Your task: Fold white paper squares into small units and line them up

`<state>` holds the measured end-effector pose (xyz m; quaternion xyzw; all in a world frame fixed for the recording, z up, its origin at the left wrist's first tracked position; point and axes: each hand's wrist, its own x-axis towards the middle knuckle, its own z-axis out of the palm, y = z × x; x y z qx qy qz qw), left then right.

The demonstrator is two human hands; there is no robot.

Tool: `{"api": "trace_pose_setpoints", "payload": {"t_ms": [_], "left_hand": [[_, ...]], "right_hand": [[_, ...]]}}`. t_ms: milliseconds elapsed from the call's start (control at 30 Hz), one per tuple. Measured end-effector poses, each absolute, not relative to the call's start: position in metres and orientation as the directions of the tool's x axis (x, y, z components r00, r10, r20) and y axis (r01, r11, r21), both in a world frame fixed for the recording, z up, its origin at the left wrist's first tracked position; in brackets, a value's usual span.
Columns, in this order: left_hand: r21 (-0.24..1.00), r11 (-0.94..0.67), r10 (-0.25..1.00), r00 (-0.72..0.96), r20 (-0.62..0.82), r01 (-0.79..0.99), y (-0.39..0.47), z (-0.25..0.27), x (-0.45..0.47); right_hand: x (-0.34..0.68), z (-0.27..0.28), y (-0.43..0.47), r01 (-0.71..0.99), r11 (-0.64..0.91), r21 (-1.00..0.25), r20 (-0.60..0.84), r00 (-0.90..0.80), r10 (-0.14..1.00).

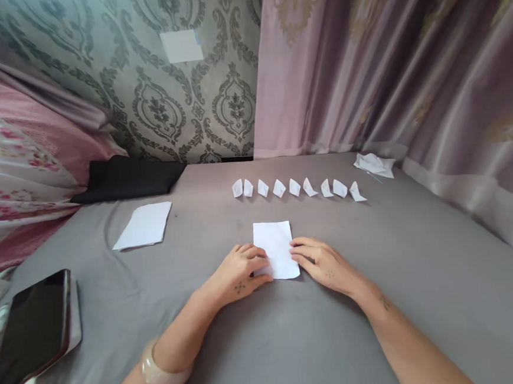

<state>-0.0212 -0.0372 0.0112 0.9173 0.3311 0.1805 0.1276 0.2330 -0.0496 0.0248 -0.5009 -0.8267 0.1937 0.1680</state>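
Observation:
A small white rectangular sheet of paper (276, 246) lies on the grey cloth between my hands, its lower right corner slightly lifted. My left hand (240, 273) grips the lower left side, fingers curled over the edge and thumb at the bottom corner. On the opposite side, my right hand (326, 263) holds the right edge with its fingertips; its thumb is mostly hidden. Beyond the sheet stands a row of several small folded white paper boats (279, 188).
A stack of white paper (144, 225) lies to the left, in front of a folded black cloth (133, 177). A phone (32, 334) rests at the near left. Crumpled white paper (374, 164) sits at the far right by the curtain (450, 111).

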Motion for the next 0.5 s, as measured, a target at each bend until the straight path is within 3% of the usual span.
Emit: {"api": "trace_pose_setpoints", "payload": {"t_ms": [200,500], "left_hand": [[0.172,-0.832,0.553,0.776,0.303,0.527,-0.042,0.014,-0.015],[0.327,-0.745,0.667,0.662,0.342,0.582,-0.040,0.013,-0.017]], "right_hand": [[0.234,0.039,-0.056,0.737,0.407,-0.539,-0.058,-0.515,0.855],[0.231,0.033,-0.054,0.701,0.506,-0.503,0.112,-0.528,0.842]]}}
